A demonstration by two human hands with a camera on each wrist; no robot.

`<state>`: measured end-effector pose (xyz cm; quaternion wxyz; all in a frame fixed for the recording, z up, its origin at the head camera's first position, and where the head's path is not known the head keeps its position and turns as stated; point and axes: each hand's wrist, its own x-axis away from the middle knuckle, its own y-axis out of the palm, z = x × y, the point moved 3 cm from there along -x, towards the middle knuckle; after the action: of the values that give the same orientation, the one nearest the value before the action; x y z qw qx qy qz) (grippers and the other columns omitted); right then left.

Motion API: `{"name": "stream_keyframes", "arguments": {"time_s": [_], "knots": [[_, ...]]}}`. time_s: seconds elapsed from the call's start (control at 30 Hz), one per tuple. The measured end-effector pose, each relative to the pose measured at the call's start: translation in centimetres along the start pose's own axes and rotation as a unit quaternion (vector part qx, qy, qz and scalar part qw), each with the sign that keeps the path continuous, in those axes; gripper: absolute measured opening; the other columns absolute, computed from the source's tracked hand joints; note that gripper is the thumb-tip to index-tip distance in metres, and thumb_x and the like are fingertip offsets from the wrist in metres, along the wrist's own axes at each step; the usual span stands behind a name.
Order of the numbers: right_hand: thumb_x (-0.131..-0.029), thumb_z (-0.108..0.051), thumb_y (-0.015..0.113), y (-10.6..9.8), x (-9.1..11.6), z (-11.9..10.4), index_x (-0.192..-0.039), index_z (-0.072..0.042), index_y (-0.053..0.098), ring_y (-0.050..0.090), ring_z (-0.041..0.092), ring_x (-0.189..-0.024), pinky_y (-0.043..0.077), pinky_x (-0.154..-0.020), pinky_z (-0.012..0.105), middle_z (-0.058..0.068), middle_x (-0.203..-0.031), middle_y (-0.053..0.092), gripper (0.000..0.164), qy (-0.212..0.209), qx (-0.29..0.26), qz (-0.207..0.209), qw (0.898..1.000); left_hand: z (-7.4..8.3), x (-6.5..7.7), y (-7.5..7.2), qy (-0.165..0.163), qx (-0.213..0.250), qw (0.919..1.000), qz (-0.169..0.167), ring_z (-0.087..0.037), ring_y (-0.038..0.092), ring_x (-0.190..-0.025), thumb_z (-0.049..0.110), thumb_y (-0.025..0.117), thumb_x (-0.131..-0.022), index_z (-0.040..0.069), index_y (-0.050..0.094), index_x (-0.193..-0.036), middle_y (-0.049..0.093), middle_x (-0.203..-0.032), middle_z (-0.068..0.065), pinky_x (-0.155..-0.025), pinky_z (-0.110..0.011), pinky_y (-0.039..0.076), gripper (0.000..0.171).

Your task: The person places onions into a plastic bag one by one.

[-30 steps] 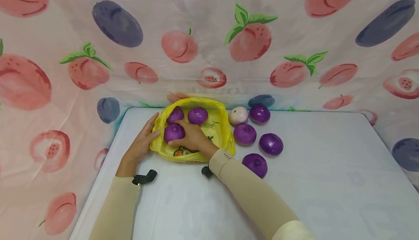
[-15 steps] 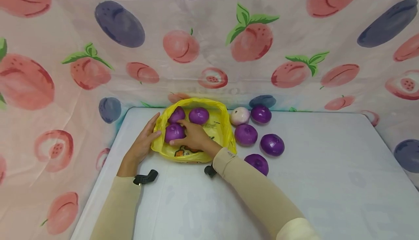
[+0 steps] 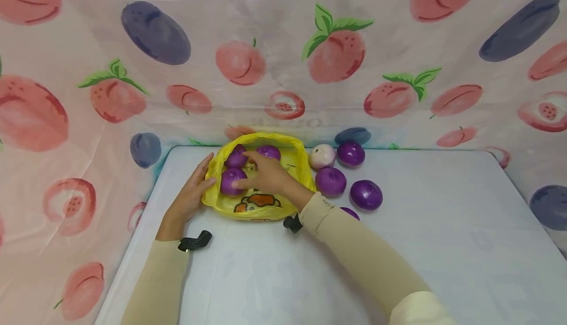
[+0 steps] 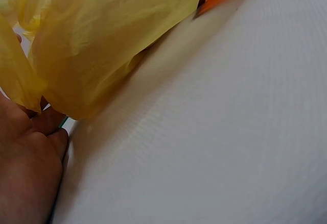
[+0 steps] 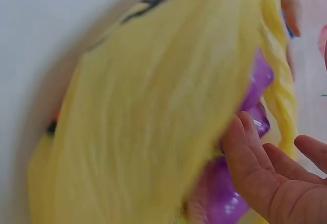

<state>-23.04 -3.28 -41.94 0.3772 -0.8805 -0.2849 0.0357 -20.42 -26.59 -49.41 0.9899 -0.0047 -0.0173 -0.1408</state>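
A yellow plastic bag [image 3: 248, 215] lies with its mouth open at the back left of the table. Inside it, on the left, sits a purple onion [image 3: 229, 181]; behind that are a second purple onion [image 3: 235, 157] and a third purple onion [image 3: 269, 151], partly covered by the fingers. My right hand [image 3: 271, 176] reaches into the bag, its thumb beside the nearest onion and its fingers loosely spread, gripping nothing. Against the bag's left side rests my left hand [image 3: 188, 198], fingers straight and thumb at the rim. The left wrist view shows the bag hanging over that hand [image 4: 30, 157].
Right of the bag a white onion [image 3: 323, 156] stands beside several purple onions [image 3: 366, 195]; one purple onion [image 3: 350, 212] is mostly hidden behind the right sleeve. A fruit-print cloth [image 3: 283, 59] hangs along the back of the white table [image 3: 443, 226].
My right hand has come off the nearest onion and shifted slightly right and back, its fingers spreading. That onion stays in the bag. The left hand keeps its place.
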Motion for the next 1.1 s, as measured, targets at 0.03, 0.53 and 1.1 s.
{"name": "stream_keyframes", "arguments": {"time_s": [0.03,0.53,1.1], "knots": [[-0.084,-0.061,0.076,-0.3,0.2,0.0,-0.159,-0.019,0.035,0.049,0.029,-0.142,0.043,-0.115,0.045,0.013,-0.154,0.051,0.095,-0.001,-0.003,-0.001,1.0,0.0,0.0,0.0,-0.001,-0.001,1.0,0.001,-0.028,0.018,-0.156,0.02,0.051,-0.106,0.024,0.012,-0.166,0.01,-0.173,-0.006,-0.105,-0.01,0.041,0.071],[-0.089,-0.046,0.077,-5.1,3.5,-2.2,-0.155,-0.043,0.037,0.042,0.01,-0.146,0.037,-0.12,0.038,-0.022,-0.16,0.039,0.077,-0.172,-0.033,0.043,0.984,0.1,0.0,-0.2,0.0,-0.002,1.0,0.001,-0.029,0.012,-0.158,0.02,0.053,-0.105,0.022,0.011,-0.166,0.008,-0.174,-0.004,-0.107,-0.008,0.038,0.074],[-0.085,-0.056,0.078,-10.5,8.1,-0.1,-0.151,-0.031,0.047,0.068,0.019,-0.113,0.06,-0.091,0.038,-0.003,-0.14,0.062,0.077,-0.034,-0.031,0.035,0.998,0.0,-0.2,0.0,-0.006,-0.007,1.0,0.002,-0.028,0.01,-0.159,0.021,0.053,-0.105,0.022,0.011,-0.166,0.008,-0.174,-0.003,-0.107,-0.008,0.037,0.074]]}}
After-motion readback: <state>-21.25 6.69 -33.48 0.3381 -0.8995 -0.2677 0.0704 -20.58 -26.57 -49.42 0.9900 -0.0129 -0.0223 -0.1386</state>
